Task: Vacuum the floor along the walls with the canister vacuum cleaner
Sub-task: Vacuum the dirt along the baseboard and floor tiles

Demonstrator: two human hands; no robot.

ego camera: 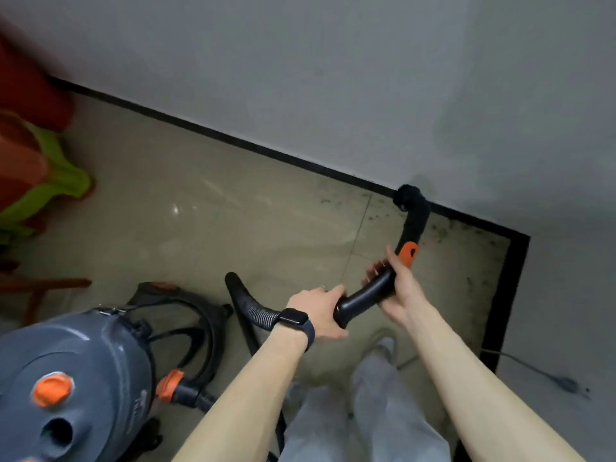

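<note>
- Two bare forearms reach forward over pale trousers, and both hands hold the vacuum's curved black tube.
- Wearing a dark watch at its wrist, the left hand has its fingers curled round the tube's lower end, where the ribbed hose joins it.
- Higher up, the right hand wraps round the tube just below an orange clip.
- Beyond the clip the tube runs to a black brush nozzle, which sits at the far edge of the floor, against the black skirting under the grey wall, near the right corner.
- Dark specks of dust lie along that edge, beside the nozzle.
- At the near left edge of the floor stands the grey canister with an orange knob; the hose loops back to it.
- A grey cable with a plug lies near the right edge.
- Red and green cloth, blurred, is at the left edge.
</note>
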